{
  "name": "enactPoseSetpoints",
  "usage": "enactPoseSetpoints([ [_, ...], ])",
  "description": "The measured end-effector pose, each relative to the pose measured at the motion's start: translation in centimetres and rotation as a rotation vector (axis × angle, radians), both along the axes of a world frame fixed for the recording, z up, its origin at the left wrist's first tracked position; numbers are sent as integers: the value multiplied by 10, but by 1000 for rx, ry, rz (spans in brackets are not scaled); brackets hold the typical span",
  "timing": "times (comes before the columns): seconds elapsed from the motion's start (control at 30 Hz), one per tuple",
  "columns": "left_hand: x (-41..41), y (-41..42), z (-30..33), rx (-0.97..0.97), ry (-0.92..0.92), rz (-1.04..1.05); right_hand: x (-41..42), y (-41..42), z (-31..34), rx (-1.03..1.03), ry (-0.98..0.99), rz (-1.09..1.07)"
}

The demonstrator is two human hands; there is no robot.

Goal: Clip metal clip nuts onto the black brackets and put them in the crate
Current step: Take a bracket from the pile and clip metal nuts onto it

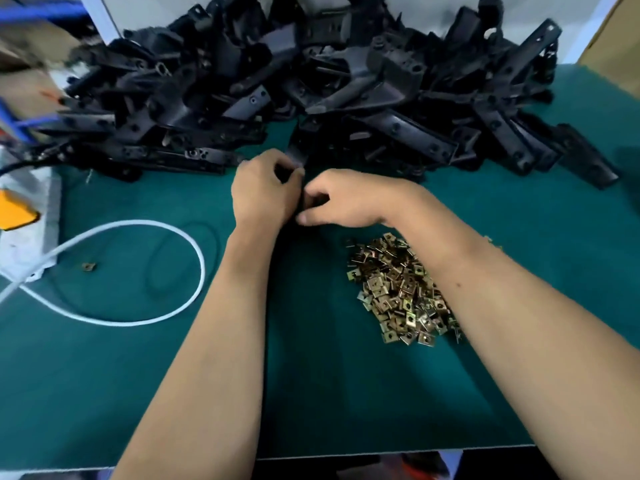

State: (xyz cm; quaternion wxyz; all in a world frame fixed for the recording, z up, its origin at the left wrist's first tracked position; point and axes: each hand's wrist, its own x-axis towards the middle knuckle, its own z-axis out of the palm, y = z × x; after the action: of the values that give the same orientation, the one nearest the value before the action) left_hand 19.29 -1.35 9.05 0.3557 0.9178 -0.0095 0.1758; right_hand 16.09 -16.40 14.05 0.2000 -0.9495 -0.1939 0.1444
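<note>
Both hands, left hand [263,192] and right hand [341,199], gripped one black bracket [297,157]; any clip nut was hidden, so it risked seating crooked.

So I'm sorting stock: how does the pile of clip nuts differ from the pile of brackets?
The clip nuts are small, brassy, flat squares in a low heap near the right forearm; the black brackets are large, long pieces stacked high across the far side. Both lie loose on the green mat.

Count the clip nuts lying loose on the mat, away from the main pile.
1: a stray clip nut lies on the green mat inside the white cable loop, far left of the clip nut pile. Arms may hide others.
</note>
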Motion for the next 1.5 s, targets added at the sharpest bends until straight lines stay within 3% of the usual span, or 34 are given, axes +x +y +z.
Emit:
enactPoseSetpoints([
  [0.17, -8, -11, 6, -119, -107, -19, -24, -29, 19, -100, 141, 46],
  [0.3, -9, -16, 7, -144, -173, 101, -39, -37, 12, -132, 76, 58],
  [0.47, -12, -25, 1, 80, 154, -74, -46, -53, -3, 0, 50, 47],
  [0.67, -17, -35, 7, 273, 146, -80, -52, -73, -24, 228, -100, -27],
  [0.73, -24, -38, 12, 255, 124, -48, -54, -76, -30, 345, -121, -85],
  [0.9, -40, -41, 28, -231, 183, 51, -52, -78, -39, 570, -248, -255],
  [1.03, -45, -41, 28, -485, 271, -17, -49, -79, -41, 752, -194, -310],
  [1.17, -35, -31, 24, -720, 345, -153, -49, -78, -40, 901, -160, -318],
  [1.37, -41, -10, 32, -1036, 610, -656, -49, -76, -41, 967, -127, -386],
  [1.5, -42, -23, 31, -1453, 558, -621, -50, -75, -40, 1011, -83, -439],
])
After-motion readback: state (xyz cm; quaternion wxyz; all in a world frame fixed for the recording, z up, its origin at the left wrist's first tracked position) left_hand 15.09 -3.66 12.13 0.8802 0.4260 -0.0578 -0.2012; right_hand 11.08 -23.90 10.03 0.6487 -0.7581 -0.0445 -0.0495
